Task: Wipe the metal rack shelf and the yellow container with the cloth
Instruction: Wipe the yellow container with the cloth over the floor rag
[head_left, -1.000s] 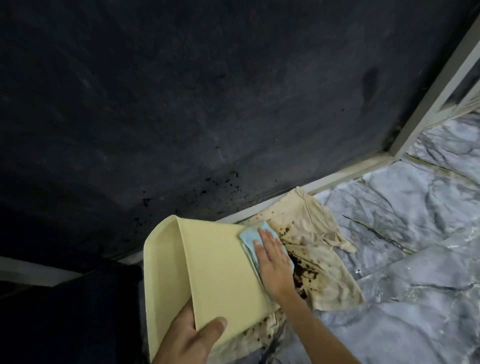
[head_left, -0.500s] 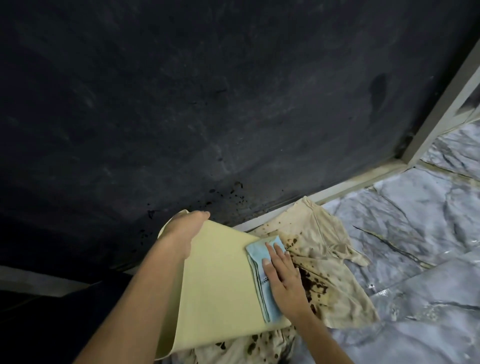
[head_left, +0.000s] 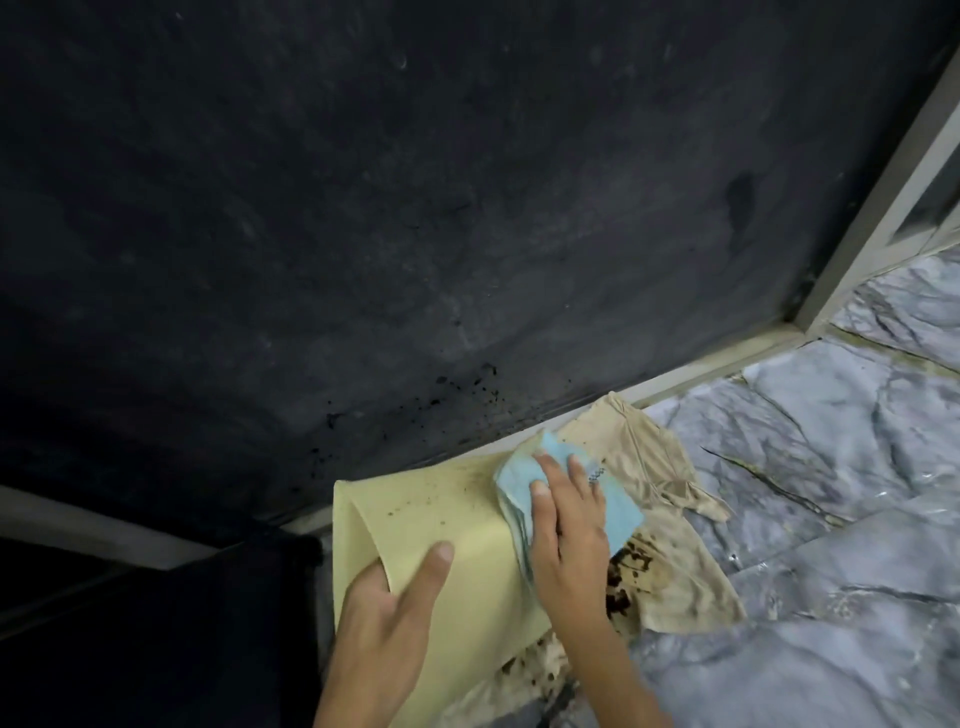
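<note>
The yellow container (head_left: 441, 525) lies on its side low in the middle of the view, with small brown specks on its upturned face. My left hand (head_left: 395, 608) grips its near open rim, thumb laid on the outer face. My right hand (head_left: 566, 525) presses a folded light blue cloth (head_left: 524, 473) flat against the container's far right end. The dark shelf board (head_left: 415, 208) of the metal rack fills the upper part of the view, with black spatter near its lower edge.
A stained beige rag (head_left: 670, 551) with dark brown blotches lies under and to the right of the container. Pale metal rack rails (head_left: 717, 364) run along the board's edge and up the right side. Grey marbled floor (head_left: 831, 467) spreads to the right.
My left hand has come back from the container's far rim to its near rim. My right hand has slid the blue cloth up towards the container's far end. The container has turned a little.
</note>
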